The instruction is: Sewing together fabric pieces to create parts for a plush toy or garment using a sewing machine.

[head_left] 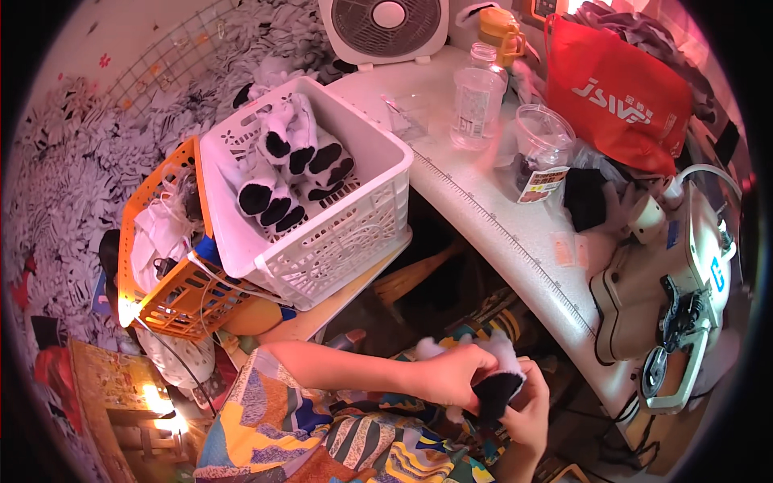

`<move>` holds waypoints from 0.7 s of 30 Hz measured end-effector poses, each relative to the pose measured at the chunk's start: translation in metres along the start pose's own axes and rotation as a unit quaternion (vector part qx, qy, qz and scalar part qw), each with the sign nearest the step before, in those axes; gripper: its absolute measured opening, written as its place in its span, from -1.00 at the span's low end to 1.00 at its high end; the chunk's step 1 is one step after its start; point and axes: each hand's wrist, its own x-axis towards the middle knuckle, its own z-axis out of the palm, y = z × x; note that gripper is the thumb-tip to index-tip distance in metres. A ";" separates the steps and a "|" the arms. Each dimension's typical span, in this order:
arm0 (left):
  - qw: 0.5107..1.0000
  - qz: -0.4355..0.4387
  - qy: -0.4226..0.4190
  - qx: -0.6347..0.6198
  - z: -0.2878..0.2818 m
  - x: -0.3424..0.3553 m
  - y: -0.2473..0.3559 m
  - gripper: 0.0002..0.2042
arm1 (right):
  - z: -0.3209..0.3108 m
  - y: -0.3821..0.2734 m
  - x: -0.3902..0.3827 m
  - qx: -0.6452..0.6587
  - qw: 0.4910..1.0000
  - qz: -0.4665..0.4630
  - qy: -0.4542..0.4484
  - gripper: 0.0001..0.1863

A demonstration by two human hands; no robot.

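Note:
Both my hands meet low in the picture over my lap, holding one small black and white plush piece (498, 385). My left hand (449, 375) grips its white fluffy upper part from the left. My right hand (527, 417) pinches the black lower part from below. A white plastic basket (378, 211) to the upper left holds several similar black and white plush pieces (286, 165).
An orange basket (181, 302) with white stuff stands beside the white one. On the white table (491, 217) sit a clear bottle (477, 98), a clear cup (541, 133), a red bag (616, 92) and a sewing machine (672, 282). A fan (385, 28) stands behind.

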 end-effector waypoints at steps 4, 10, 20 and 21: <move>0.992 0.091 0.051 0.074 -0.003 0.000 -0.011 -0.74 | 0.003 0.013 -0.007 -0.161 0.980 -0.077 0.090 -0.74; 0.901 0.245 0.259 0.249 -0.008 0.002 -0.008 -0.80 | 0.026 0.006 0.004 -0.288 0.917 -0.195 0.194 -0.68; 0.798 0.244 0.299 0.462 0.002 -0.029 0.005 -0.81 | 0.041 0.018 0.012 -0.427 0.854 -0.264 0.136 -0.62; 0.784 0.239 0.313 0.480 -0.014 -0.038 0.020 -0.80 | 0.047 0.011 0.018 -0.421 0.853 -0.293 0.100 -0.61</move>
